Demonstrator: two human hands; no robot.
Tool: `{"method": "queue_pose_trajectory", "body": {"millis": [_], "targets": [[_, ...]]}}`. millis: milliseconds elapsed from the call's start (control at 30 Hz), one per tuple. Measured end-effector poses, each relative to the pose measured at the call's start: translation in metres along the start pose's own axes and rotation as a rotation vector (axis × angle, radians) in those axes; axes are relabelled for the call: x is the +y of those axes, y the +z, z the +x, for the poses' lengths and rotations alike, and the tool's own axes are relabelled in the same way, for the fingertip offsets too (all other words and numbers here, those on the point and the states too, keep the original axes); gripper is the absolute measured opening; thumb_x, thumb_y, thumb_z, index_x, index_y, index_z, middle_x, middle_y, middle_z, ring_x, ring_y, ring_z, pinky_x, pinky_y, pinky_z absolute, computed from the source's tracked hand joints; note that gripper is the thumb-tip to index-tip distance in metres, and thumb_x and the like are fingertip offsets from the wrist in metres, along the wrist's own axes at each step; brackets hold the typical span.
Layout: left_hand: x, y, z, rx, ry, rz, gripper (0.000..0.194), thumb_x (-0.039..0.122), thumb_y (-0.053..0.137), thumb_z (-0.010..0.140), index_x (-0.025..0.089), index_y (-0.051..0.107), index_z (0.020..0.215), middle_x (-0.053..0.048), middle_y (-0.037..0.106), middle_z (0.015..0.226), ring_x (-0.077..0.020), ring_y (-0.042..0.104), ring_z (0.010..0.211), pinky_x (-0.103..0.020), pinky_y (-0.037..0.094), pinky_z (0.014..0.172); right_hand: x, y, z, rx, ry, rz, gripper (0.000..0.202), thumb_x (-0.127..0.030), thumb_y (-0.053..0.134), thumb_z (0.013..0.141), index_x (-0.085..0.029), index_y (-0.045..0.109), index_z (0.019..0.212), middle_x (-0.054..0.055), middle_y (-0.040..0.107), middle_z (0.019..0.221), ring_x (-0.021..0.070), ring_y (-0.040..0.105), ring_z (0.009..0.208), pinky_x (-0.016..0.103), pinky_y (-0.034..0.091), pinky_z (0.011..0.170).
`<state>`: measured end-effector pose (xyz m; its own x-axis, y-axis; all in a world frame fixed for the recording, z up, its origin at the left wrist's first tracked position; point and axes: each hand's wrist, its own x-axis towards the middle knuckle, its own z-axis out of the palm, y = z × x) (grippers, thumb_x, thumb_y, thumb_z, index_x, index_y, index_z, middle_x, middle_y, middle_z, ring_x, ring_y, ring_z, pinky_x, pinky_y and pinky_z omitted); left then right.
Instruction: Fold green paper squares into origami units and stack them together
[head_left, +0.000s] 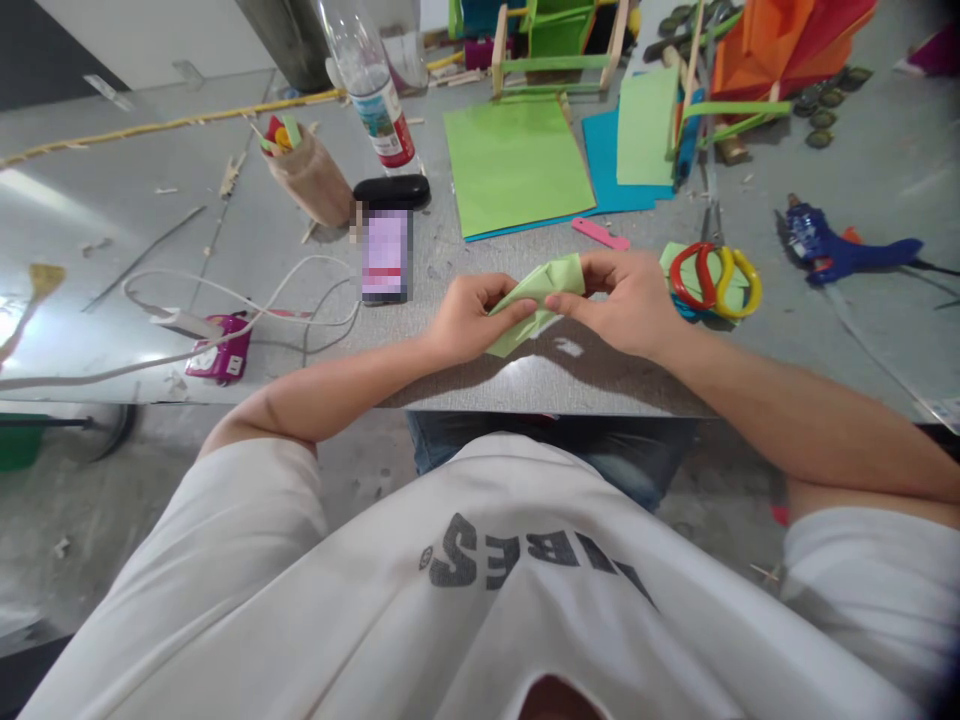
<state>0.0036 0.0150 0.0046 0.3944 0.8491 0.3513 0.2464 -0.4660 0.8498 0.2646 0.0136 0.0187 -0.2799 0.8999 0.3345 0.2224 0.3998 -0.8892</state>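
Observation:
A piece of light green paper (541, 290), folded and creased, is held just above the grey table near its front edge. My left hand (474, 318) pinches its left side between thumb and fingers. On the other side, my right hand (628, 300) grips the paper's upper right end, thumb in front and fingers behind. Part of the paper is hidden by my fingers. Right of my right hand lie scissors (703, 278) with red and yellow handles, resting on green paper scraps. A pink strip-shaped tool (600, 234) lies just beyond my hands.
Beyond my hands lie green paper sheets (517, 165) over blue paper (611, 150). A blue glue gun (832, 245) is at right. Leftward are a phone (386, 255), black case (391, 190), plastic bottle (379, 110), wooden cup (311, 178) and white cable (247, 275). An orange paper construction (780, 50) stands at the back right.

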Motion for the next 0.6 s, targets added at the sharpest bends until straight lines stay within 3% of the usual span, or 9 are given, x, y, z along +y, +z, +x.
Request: {"method": "queue_pose_trajectory", "body": {"millis": [233, 433, 533, 600], "targets": [[0.001, 0.003, -0.003, -0.018, -0.030, -0.054, 0.061, 0.076, 0.086, 0.105, 0.020, 0.075, 0.084, 0.001, 0.066, 0.070, -0.0109, 0.051, 0.062, -0.025, 0.039, 0.056, -0.008, -0.005, -0.005, 0.012, 0.087, -0.028, 0.060, -0.086, 0.091, 0.104, -0.029, 0.083, 0.086, 0.005, 0.080, 0.074, 0.0236, 0.077, 0.070, 0.040, 0.064, 0.064], [-0.001, 0.004, -0.005, -0.010, -0.030, -0.030, 0.050, 0.063, 0.086, 0.106, 0.020, 0.076, 0.083, 0.001, 0.066, 0.071, -0.0109, 0.051, 0.063, -0.026, 0.037, 0.058, 0.005, 0.002, -0.001, 0.036, -0.014, 0.042, 0.060, -0.088, 0.099, 0.095, -0.030, 0.086, 0.091, 0.003, 0.083, 0.083, 0.0213, 0.075, 0.073, 0.040, 0.064, 0.068], [0.002, 0.005, -0.007, -0.047, 0.009, -0.004, 0.051, 0.060, 0.085, 0.108, 0.021, 0.071, 0.079, 0.002, 0.061, 0.068, -0.0107, 0.049, 0.063, -0.027, 0.036, 0.059, 0.012, 0.008, 0.002, 0.023, -0.079, 0.042, 0.062, -0.088, 0.105, 0.087, -0.029, 0.085, 0.085, 0.002, 0.080, 0.080, 0.0183, 0.069, 0.071, 0.039, 0.056, 0.063], [0.004, 0.006, -0.008, -0.090, 0.018, -0.009, 0.052, 0.060, 0.084, 0.109, 0.021, 0.071, 0.079, 0.002, 0.062, 0.069, -0.0109, 0.051, 0.063, -0.027, 0.037, 0.059, 0.014, 0.010, 0.003, 0.028, -0.106, 0.040, 0.064, -0.087, 0.105, 0.088, -0.029, 0.082, 0.078, 0.002, 0.074, 0.075, 0.0168, 0.064, 0.068, 0.039, 0.051, 0.061]]}}
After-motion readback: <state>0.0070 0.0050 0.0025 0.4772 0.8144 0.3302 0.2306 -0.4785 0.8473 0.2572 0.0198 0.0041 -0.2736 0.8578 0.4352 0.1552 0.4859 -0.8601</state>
